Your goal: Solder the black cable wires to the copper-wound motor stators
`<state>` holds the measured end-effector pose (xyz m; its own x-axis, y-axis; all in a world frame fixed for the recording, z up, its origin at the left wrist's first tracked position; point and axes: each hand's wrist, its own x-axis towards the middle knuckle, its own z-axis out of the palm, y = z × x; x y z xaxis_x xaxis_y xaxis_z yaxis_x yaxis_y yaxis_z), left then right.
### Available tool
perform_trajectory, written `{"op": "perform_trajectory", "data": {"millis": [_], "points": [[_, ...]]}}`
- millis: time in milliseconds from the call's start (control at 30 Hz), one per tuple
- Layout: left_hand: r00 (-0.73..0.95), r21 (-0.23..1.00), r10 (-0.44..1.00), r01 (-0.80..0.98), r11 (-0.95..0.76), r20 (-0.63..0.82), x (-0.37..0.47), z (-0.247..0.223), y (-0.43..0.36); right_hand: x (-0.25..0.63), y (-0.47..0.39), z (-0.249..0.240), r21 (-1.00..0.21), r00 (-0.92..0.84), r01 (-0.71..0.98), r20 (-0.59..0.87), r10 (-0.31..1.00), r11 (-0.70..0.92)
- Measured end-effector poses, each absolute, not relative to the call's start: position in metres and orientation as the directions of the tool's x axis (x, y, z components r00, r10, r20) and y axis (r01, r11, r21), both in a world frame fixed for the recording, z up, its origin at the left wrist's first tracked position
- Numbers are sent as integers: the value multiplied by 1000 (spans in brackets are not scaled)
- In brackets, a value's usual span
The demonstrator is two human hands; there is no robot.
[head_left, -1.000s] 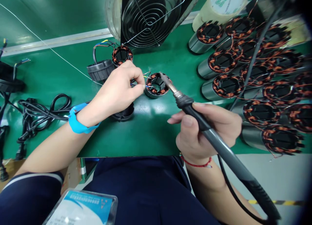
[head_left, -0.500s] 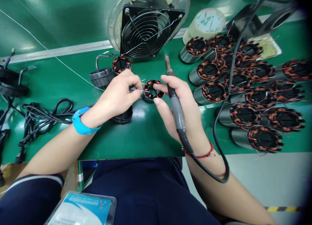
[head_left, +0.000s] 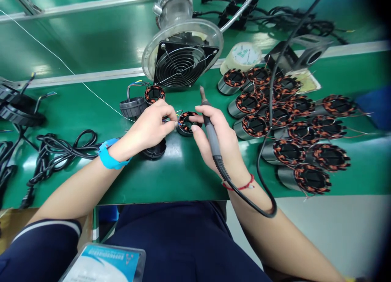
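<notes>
My left hand (head_left: 155, 125), with a blue band on its wrist, pinches a thin blue wire (head_left: 166, 120) beside a motor stator (head_left: 185, 129) with copper windings. In my right hand (head_left: 221, 137) rests a soldering iron (head_left: 210, 129), its tip pointing up and away from the stator. Thumb and index finger of that hand reach to the stator's right rim. Just behind my left hand stand a second stator (head_left: 154, 93) and a black round cap (head_left: 133, 107) with coloured wires. Another black cup (head_left: 155, 150) is partly hidden beneath the hand.
A fume extractor fan (head_left: 181, 66) stands behind the work. Several stators (head_left: 255, 126) fill the right side. Coiled black cables (head_left: 65, 145) and black caps (head_left: 23, 111) lie left. A tape roll (head_left: 242, 56) stands at the back. The iron's cord (head_left: 271, 90) loops across the right.
The view has tilted up, so more of the fume extractor and the back shelf shows. Both hands keep nearly the same pose around the stator.
</notes>
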<state>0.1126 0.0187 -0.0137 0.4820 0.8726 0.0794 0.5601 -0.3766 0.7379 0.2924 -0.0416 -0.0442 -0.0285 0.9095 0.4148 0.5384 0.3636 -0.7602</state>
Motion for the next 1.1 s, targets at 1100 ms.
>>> {"op": "perform_trajectory", "data": {"millis": [1100], "points": [[485, 658, 872, 634, -407, 72, 115, -11, 13, 295, -99, -78, -799, 296, 454, 553, 779, 395]]}}
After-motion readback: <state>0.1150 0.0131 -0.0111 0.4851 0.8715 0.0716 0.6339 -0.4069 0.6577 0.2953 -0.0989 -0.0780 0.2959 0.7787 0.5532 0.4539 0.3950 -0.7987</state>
